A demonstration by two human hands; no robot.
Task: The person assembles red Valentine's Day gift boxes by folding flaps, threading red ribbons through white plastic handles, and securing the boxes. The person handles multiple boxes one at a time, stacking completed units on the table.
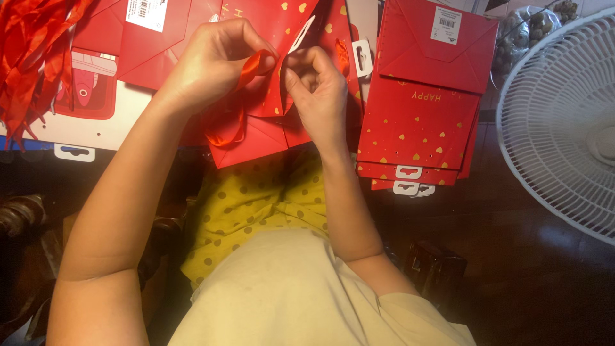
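Two bare hands work one red gift bag at the upper middle of the frame.

One flat red gift bag with gold hearts lies under both hands; one red ribbon loops down its front; the left hand is curled, fingers pinched shut on the ribbon; the right hand is bent at the knuckles, fingertips closed on the bag's top edge; one stack of similar bags lies right of centre; one bundle of ribbons fills the upper left; one white fan stands at far right.

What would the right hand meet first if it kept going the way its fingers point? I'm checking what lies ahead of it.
Probably the red gift bag: the right hand curls against it. Depth is unclear.
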